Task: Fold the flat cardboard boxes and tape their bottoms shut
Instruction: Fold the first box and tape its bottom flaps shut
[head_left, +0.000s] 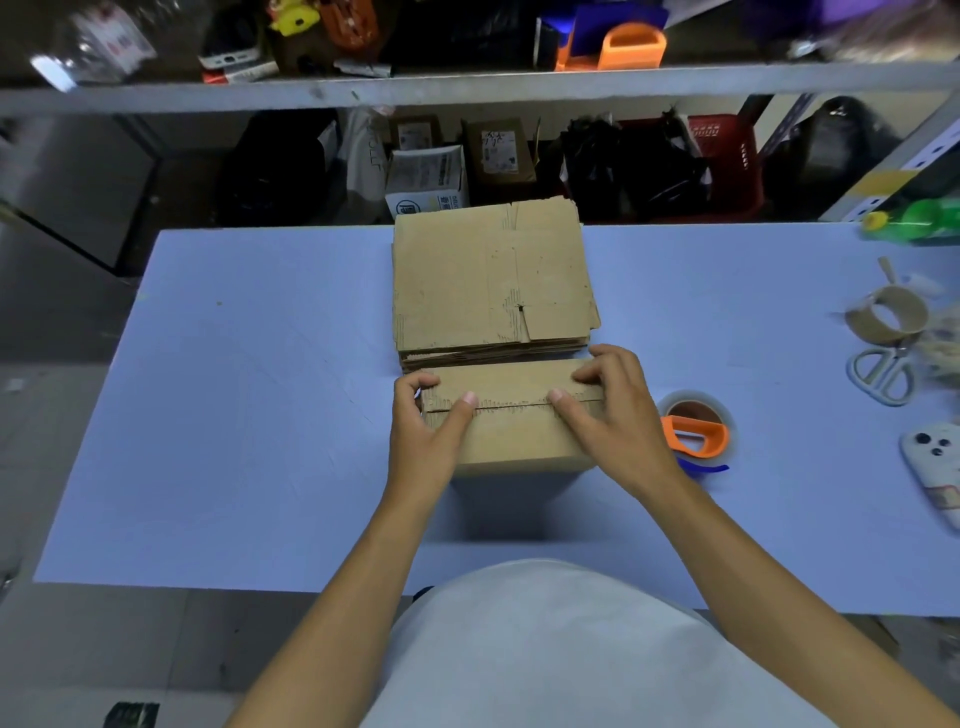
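Nearest the lens is the person's pale shirt front (561, 649), and from it both forearms reach out over the light blue desk (249, 415). Between the hands stands a small brown cardboard box (511, 431), already folded up into shape, its bottom flaps turned uppermost and closed along a ragged middle seam. The left hand (423, 431) grips the box's left end, fingers curled round the far corner and thumb pressed down at the seam. The right hand (605, 410) holds the right end likewise, fingers curled over the far edge, thumb on the seam.

Just behind the box, and seemingly touching it, lies the stack of flat brown cardboard boxes (488, 280) still to be folded. Near the right hand, on the desk, sits a roll of clear tape in an orange-handled dispenser (696, 431); further right lie a brown tape roll (888, 317), pale scissors (883, 374) and a white phone (935, 462).

By my reading the folding step is finished and the flaps are being held shut for taping. The next move likely calls for the left hand to keep the seam closed while the right lets go and fetches the dispenser.
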